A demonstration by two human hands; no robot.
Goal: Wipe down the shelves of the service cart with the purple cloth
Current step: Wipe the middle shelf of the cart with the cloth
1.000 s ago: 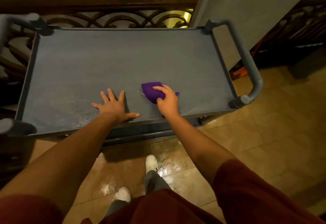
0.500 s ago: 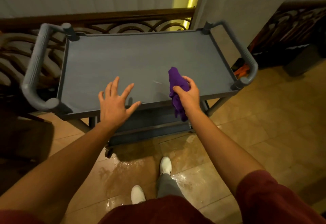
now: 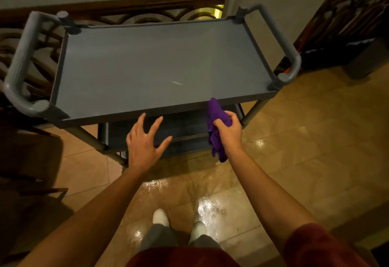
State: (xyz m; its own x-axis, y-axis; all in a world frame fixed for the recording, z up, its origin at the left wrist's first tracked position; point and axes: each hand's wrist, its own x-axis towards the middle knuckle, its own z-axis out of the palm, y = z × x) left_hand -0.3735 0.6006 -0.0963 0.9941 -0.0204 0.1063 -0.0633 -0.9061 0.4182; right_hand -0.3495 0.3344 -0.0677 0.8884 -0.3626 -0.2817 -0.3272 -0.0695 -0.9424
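The grey service cart's top shelf [image 3: 147,62] lies bare in front of me, with tube handles at both ends. A lower shelf [image 3: 185,123] shows under its front edge, mostly hidden. My right hand [image 3: 229,130] is shut on the purple cloth [image 3: 215,119], which hangs crumpled just off the front edge of the top shelf. My left hand [image 3: 145,140] hovers open with spread fingers in front of the cart, below the top shelf's edge, touching nothing.
A dark wooden railing [image 3: 126,8] with scrollwork runs behind the cart. A dark cabinet [image 3: 347,20] stands at the right. The tiled floor [image 3: 305,140] is glossy and wet-looking near my white shoes [image 3: 161,217]. A dark shape [image 3: 25,161] sits at the left.
Both hands have come off the top shelf and drawn back toward me. The cloth was lifted from the surface and now hangs from my right hand; the view has pulled back from the cart.
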